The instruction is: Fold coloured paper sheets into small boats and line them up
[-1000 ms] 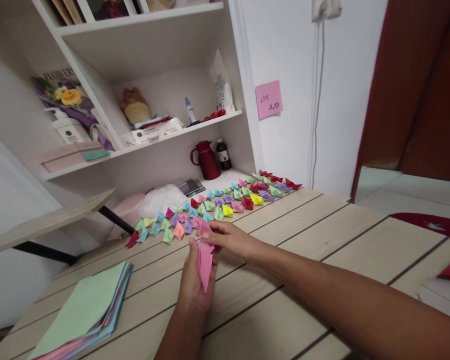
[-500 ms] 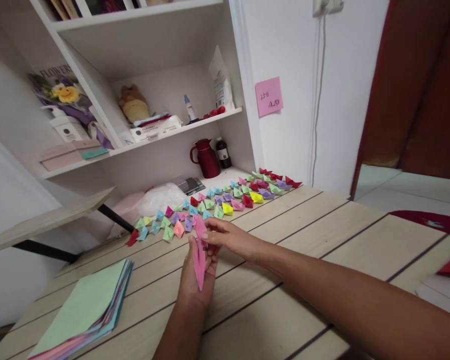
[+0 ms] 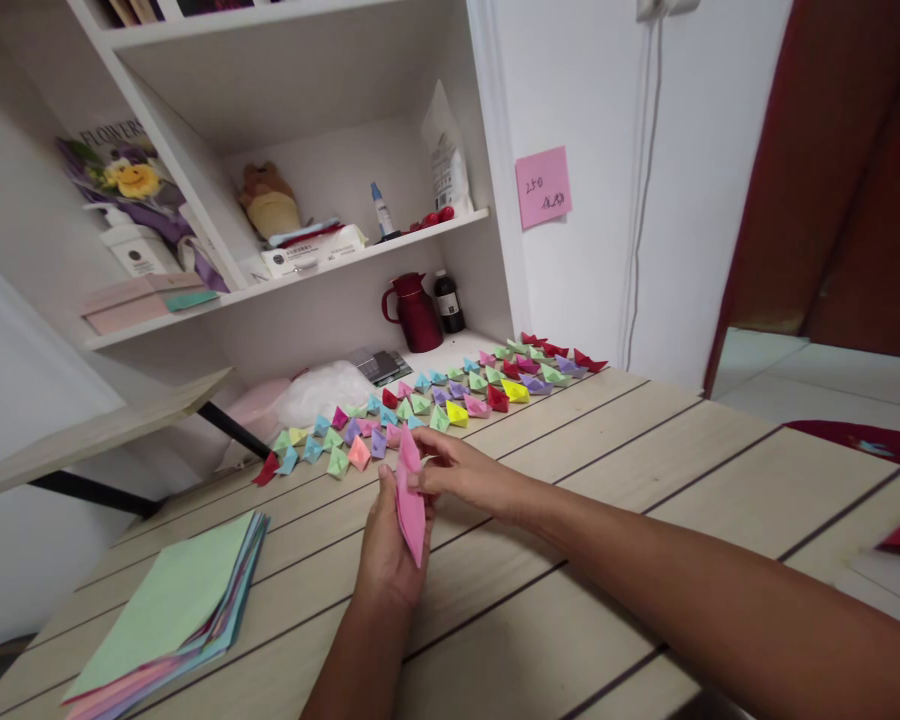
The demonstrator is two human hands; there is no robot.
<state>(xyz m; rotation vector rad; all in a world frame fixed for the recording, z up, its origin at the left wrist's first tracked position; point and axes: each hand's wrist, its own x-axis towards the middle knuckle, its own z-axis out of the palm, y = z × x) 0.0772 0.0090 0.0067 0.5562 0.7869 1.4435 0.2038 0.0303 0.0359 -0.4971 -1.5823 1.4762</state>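
A folded pink paper (image 3: pixel 409 500) stands upright between both hands above the wooden table (image 3: pixel 607 500). My left hand (image 3: pixel 386 545) cradles it from below and behind, fingers closed on its lower part. My right hand (image 3: pixel 465 477) pinches its upper edge with thumb and fingers. Just beyond the hands lie rows of several small folded paper boats (image 3: pixel 435 405) in many colours. A stack of coloured paper sheets (image 3: pixel 172 610), light green on top, lies at the near left.
White shelves at the back hold a dark red jug (image 3: pixel 415 314), a dark bottle (image 3: pixel 446 302), boxes, a soft toy and a flower bouquet (image 3: pixel 131 185). A white plastic bag (image 3: pixel 322 392) lies behind the boats. A pink sticky note (image 3: pixel 543 187) hangs on the wall. A red door stands at right.
The pink paper has turned slightly in my hands, and my right fingers have shifted along its upper edge. The view has tilted a little.
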